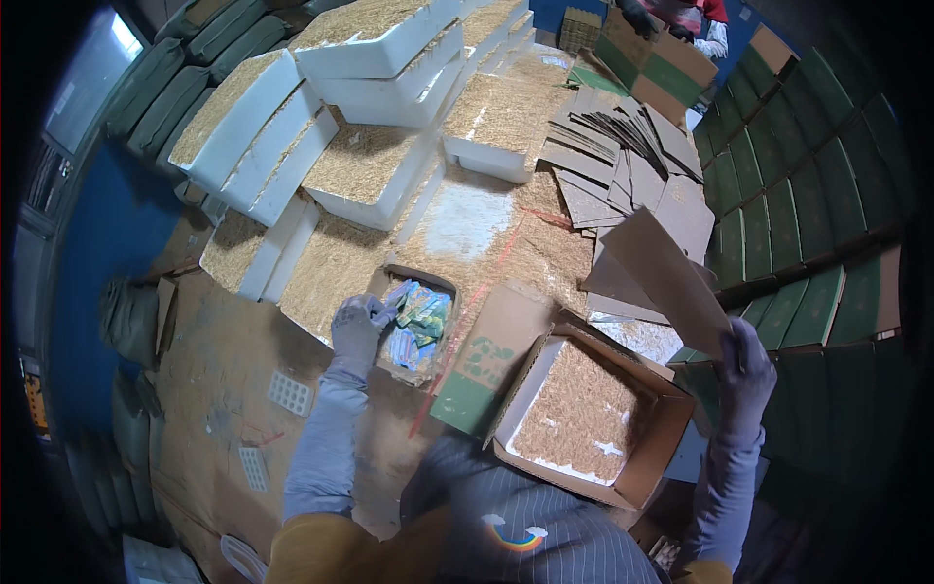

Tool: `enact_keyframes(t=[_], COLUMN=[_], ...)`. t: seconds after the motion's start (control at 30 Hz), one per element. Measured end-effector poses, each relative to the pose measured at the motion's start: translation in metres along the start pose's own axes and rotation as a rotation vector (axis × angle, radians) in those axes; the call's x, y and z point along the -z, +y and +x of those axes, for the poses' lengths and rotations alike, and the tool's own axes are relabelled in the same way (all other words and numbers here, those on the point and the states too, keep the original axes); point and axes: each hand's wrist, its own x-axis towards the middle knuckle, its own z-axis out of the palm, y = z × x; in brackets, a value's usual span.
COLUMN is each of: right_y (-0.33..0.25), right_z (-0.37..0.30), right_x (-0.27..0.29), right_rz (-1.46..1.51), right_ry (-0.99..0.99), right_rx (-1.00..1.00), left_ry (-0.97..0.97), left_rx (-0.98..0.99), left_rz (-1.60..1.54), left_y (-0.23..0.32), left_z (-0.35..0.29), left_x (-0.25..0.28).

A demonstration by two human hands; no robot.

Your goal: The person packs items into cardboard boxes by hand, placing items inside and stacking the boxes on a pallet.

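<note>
My gloved left hand [357, 329] is at the left edge of a small open box [449, 288] filled with blue and green packets [421, 313]. Its fingers are closed together by the packets; whether one is between them I cannot make out. My gloved right hand [747, 368] grips the lower end of a flat brown cardboard sheet [666, 268], raised and tilted on the right. Below and between my hands stands an open carton [664, 428], its green-printed flap [486, 360] folded out left. In it sits a white foam tray with tan, shredded-looking fill [582, 409].
White foam trays [379, 185] with tan fill are stacked at the far left. Flat cardboard sheets [628, 161] lie in a pile beyond the carton. Green cartons [788, 224] form a wall at right. Across the table, another person's gloved hand [639, 18] is at a carton.
</note>
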Motion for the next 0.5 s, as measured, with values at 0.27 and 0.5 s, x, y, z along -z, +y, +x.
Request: enact_keyframes(t=[0.27,0.5], right_y=[-0.018,-0.038], right_z=[-0.124,-0.155], right_x=[0.025,-0.01], right_rz=[0.072,0.057], right_ry=[0.304,-0.768], right_rx=[0.128,0.512], left_ry=[0.673,-0.068], left_rx=[-0.31,-1.101], left_rz=[-0.561,0.187], left_y=[0.094,0.203], left_z=[-0.023,-0.111], left_x=[0.06,0.02])
